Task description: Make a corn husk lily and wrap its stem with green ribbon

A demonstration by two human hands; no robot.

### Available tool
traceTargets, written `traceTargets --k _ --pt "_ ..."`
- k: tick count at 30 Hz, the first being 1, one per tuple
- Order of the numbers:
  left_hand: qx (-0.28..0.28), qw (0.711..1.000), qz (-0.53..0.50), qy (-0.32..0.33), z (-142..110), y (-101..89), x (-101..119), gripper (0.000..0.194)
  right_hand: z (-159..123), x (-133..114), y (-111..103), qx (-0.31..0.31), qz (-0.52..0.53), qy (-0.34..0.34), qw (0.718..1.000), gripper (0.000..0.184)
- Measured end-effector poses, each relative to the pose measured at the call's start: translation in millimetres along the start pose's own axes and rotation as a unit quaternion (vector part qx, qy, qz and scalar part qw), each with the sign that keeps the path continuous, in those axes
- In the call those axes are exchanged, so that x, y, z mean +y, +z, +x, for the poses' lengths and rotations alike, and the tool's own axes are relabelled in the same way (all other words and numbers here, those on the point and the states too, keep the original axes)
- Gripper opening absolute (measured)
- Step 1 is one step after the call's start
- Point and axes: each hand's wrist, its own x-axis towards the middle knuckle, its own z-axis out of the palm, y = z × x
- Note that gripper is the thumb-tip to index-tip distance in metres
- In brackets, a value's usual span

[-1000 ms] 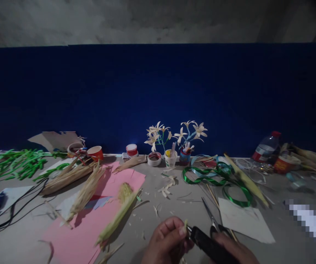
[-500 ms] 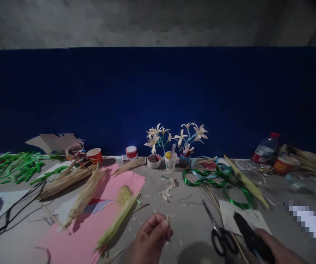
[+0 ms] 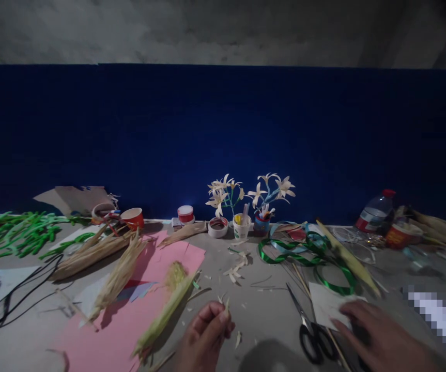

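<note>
Pale yellow, a small sliver (image 3: 228,306) is pinched by the left hand (image 3: 208,329) at 6 o'clock, thumb and fingers together, its lower end hidden. Between 4 and 5 o'clock, the right hand (image 3: 375,328) spreads over a mostly covered dark tool (image 3: 361,331); whether it grips cannot be told. Scissors (image 3: 307,322) lie at that hand's 9 o'clock. At 3 o'clock, a bottle's red-and-white label (image 3: 369,219) is too small to read.

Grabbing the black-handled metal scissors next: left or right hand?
Right, probably: the right hand is just beside the scissors, though whether it holds the dark object beneath is unclear. The left hand pinches a thin pale strip, farther away.
</note>
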Motion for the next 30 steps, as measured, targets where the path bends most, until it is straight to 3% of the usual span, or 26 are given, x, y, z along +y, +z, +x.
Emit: traceTargets --k 2,3,6,9,14,23,30 --pt "0.003 1.0 0.001 -0.002 -1 1.5 -2 0.031 27 -49 13 -0.102 0.017 -0.074 0.992 0.016" --pt "0.007 1.0 0.0 0.001 -1 2.2 -3 0.031 40 -70 24 -0.124 0.021 -0.102 0.987 0.015" --pt "0.011 1.0 -0.006 0.005 0 1.9 -6 0.035 74 -117 67 -0.146 0.019 -0.148 0.978 0.014" --pt "0.016 1.0 -0.008 -0.001 2 -2.9 -7 0.038 96 -137 106 -0.156 0.003 -0.167 0.974 0.019" --pt "0.027 1.0 -0.009 0.006 6 -11.6 -6 0.04 110 -140 131 -0.169 -0.011 -0.171 0.971 0.025" --pt "0.009 1.0 -0.014 -0.001 13 -1.9 -15 0.037 98 -116 102 -0.146 0.052 -0.116 0.981 0.019" --pt "-0.001 1.0 -0.028 -0.008 8 -0.3 -17 0.034 117 -121 113 -0.162 0.066 -0.126 0.976 0.022"
